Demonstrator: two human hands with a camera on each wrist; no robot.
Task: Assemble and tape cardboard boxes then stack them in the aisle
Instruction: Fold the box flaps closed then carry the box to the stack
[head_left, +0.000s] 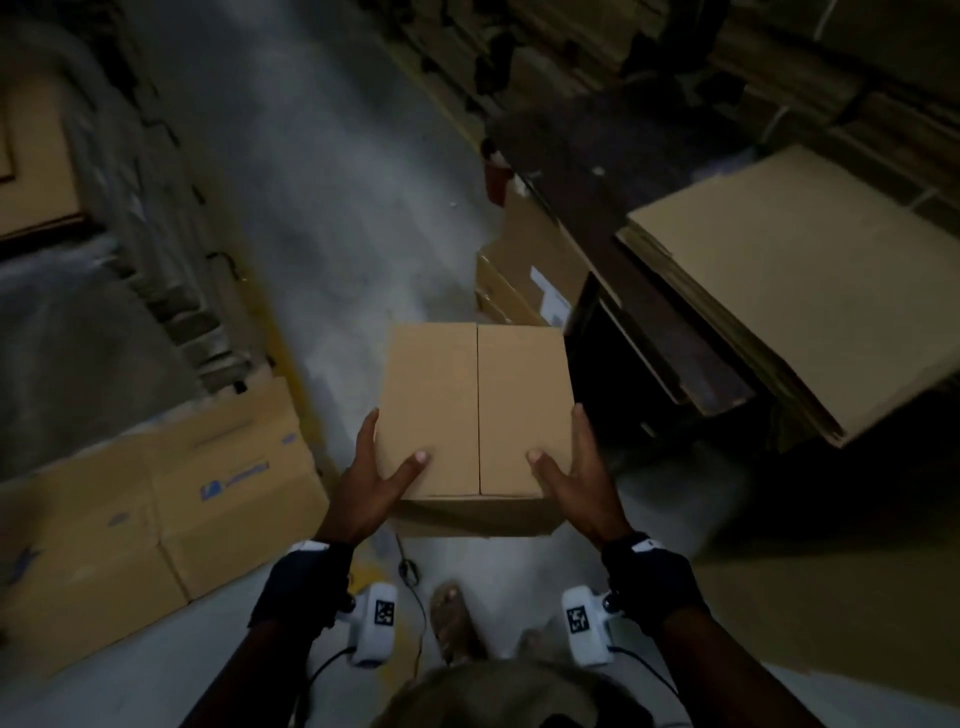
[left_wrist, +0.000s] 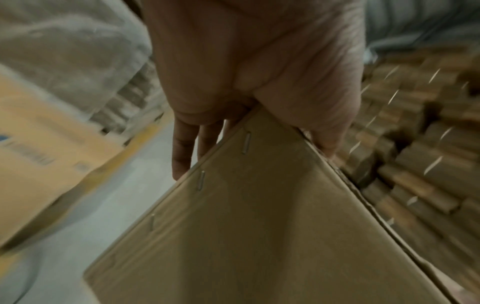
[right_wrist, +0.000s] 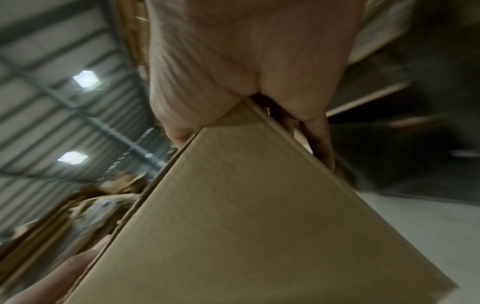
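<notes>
Box (head_left: 475, 410): closed, flaps meeting at a centre seam; it is hanging between both hands, above the aisle floor (head_left: 322, 234).
Left hand (head_left: 371, 480): clamping the near left corner, thumb on top, fingers along the side.
Right hand (head_left: 579, 475): mirroring it at the right corner, probably keeping the load level.
Flat cardboard (head_left: 789, 291): lying beyond the right hand.

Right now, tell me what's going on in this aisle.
A person is carrying a closed box down the aisle between stacks of cardboard. The left hand and the right hand each grip a near corner, thumbs on top, fingers along the sides. The top flaps meet at a centre seam; no tape is visible on it. Flat sheets lie stacked to the right, printed boxes on the floor to the left.
</notes>
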